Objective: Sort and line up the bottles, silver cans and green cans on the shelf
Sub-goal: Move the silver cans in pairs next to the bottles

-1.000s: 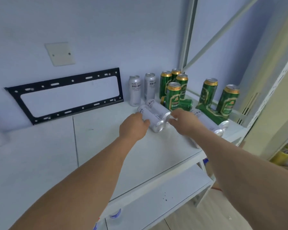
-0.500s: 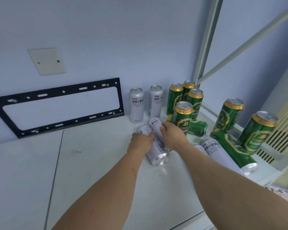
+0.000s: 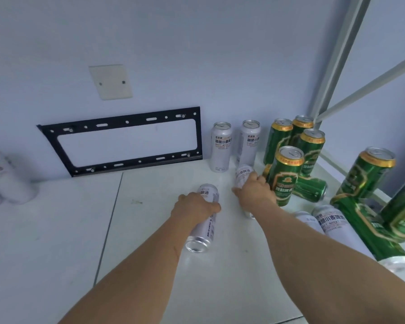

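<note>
My left hand grips a silver can lying on its side on the white shelf, its base toward me. My right hand grips a second lying silver can. Two silver cans stand upright against the back wall. Right of them stands a cluster of upright green cans, with one green can lying behind the front one. At the right, two more silver cans and a green can lie flat beside upright green cans.
A black metal bracket leans against the back wall, with a beige wall plate above it. Blurred silver cans stand at the far left. A white shelf post and diagonal brace rise at the right.
The two lying silver cans, side by side before, have come apart: my left hand has drawn its can left and toward me. The camera has moved closer.
</note>
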